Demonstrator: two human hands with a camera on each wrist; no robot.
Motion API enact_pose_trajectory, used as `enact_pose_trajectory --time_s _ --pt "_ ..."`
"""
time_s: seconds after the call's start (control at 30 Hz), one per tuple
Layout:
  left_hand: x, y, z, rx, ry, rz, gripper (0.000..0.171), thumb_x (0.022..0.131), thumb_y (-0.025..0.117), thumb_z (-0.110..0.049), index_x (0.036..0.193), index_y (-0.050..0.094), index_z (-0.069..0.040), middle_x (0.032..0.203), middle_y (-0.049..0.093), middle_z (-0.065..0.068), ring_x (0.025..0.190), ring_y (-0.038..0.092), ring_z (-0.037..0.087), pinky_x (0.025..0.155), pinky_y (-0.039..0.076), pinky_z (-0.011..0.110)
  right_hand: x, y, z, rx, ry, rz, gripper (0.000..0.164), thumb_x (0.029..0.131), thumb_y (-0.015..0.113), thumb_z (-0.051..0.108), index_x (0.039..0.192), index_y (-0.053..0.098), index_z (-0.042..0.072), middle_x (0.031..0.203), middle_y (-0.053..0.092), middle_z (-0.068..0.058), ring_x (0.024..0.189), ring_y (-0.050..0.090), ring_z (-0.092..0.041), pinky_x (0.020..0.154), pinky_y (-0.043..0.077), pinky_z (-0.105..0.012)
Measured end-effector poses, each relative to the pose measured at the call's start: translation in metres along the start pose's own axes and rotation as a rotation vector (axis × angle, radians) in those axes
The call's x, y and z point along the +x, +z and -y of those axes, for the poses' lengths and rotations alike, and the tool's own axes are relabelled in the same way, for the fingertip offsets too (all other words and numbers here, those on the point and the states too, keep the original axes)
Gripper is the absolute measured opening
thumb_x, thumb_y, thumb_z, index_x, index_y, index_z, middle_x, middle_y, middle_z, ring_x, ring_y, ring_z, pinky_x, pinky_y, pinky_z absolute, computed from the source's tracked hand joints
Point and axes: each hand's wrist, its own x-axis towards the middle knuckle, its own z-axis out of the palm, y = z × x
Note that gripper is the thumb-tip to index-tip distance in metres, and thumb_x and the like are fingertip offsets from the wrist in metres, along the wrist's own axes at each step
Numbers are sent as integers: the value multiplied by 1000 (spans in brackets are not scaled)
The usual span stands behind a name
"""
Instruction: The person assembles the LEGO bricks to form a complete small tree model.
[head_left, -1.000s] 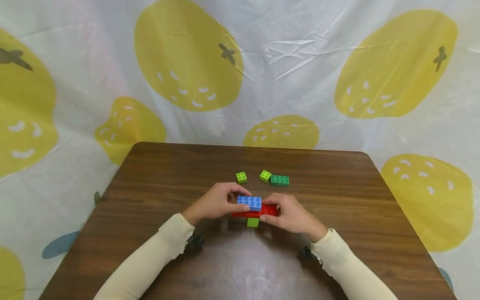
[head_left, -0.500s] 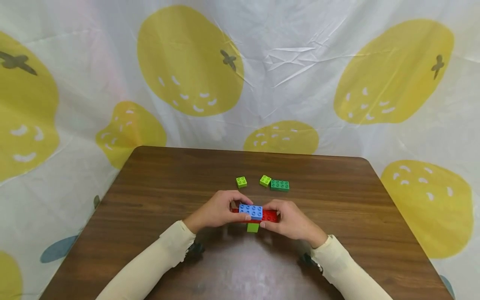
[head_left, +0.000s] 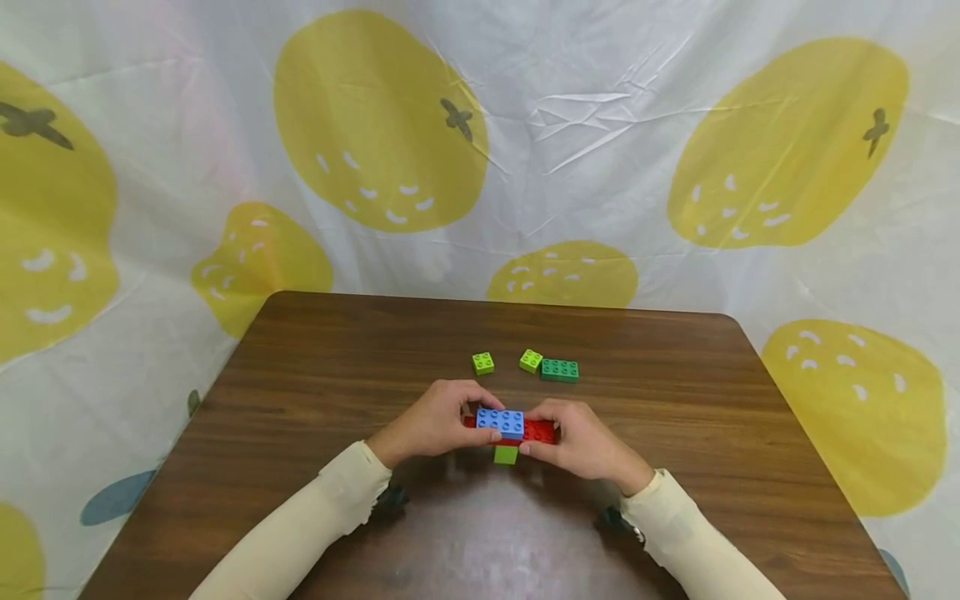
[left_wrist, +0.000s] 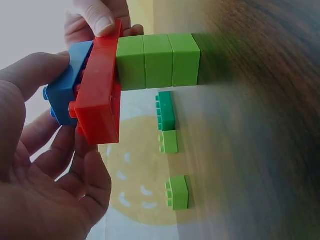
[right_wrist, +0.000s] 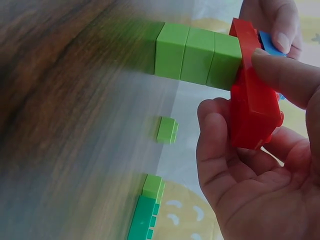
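Note:
My left hand (head_left: 432,419) pinches a blue brick (head_left: 500,422) between thumb and fingers. It sits over a long red brick layer (left_wrist: 97,95), and in the left wrist view it tilts, with red studs showing in a narrow gap between them. My right hand (head_left: 582,437) grips the right part of the red layer, thumb in front and fingers behind. Beneath the red layer stands a column of three stacked light green bricks (left_wrist: 159,61), upright on the table. In the head view the column is mostly hidden by the red layer.
Behind the hands on the brown wooden table (head_left: 337,350) lie two small light green bricks, a left one (head_left: 483,363) and a right one (head_left: 530,360). A dark green brick (head_left: 559,370) lies beside the right one. A lemon-patterned curtain (head_left: 577,167) hangs behind the table.
The blue brick has come down closer to the red layer, then shifted very slightly left. The right hand keeps its grip on the red layer. The head view has tilted a little upward.

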Motion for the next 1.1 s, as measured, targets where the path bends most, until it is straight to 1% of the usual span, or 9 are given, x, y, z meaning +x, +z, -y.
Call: enact_pose_trajectory --time_s 0.13,0.23,0.3,0.4,0.57,0.7,0.93,1.1 --pt "0 -1 0 25 1 -6 33 88 87 -32 117 78 -19 107 75 -8 84 61 10 73 58 25 1 1 0 -5 -6 2 33 89 88 28 115 76 12 98 72 6 80 59 -9 66 53 -24" --pt "-1 -1 0 21 -2 -9 33 88 88 -32 117 79 -18 107 75 -7 84 62 10 74 58 25 1 0 1 -4 -7 1 33 88 88 28 114 77 12 97 72 7 79 60 -9 66 54 -24" --pt "-2 -1 0 4 -2 -13 34 88 88 -32 117 79 -17 108 76 -6 85 64 10 75 58 25 1 0 1 -3 -3 2 33 88 88 28 114 77 12 97 72 7 79 60 -9 67 54 -24" --pt "-3 0 0 -44 -11 -16 35 88 88 -32 118 79 -16 110 75 -3 89 65 11 78 59 24 0 -1 1 -3 1 3 33 88 88 29 114 77 12 96 71 8 79 60 -8 67 54 -24" --pt "-4 2 2 -121 -34 -17 37 88 89 -32 120 78 -16 113 74 0 96 64 14 79 58 26 0 -2 2 -5 6 2 33 88 88 29 113 77 12 96 72 7 80 61 -8 69 55 -24" --pt "-4 1 1 -123 -43 -19 36 88 89 -31 119 78 -17 112 74 -1 95 62 16 76 57 26 0 -3 3 2 8 -4 32 88 89 28 113 77 12 96 72 7 80 61 -9 69 55 -25" --pt "-2 4 2 -104 -45 -19 32 86 90 -26 113 78 -14 106 75 -1 88 64 12 72 58 25 0 -2 3 13 2 4 31 88 89 29 112 78 13 95 73 8 79 62 -8 70 55 -25" --pt "-1 3 1 -110 -42 -15 30 86 90 -24 111 77 -14 105 75 -1 89 63 14 74 58 25 0 -2 3 21 6 5 31 88 89 30 112 78 13 95 73 8 79 62 -8 69 56 -25"
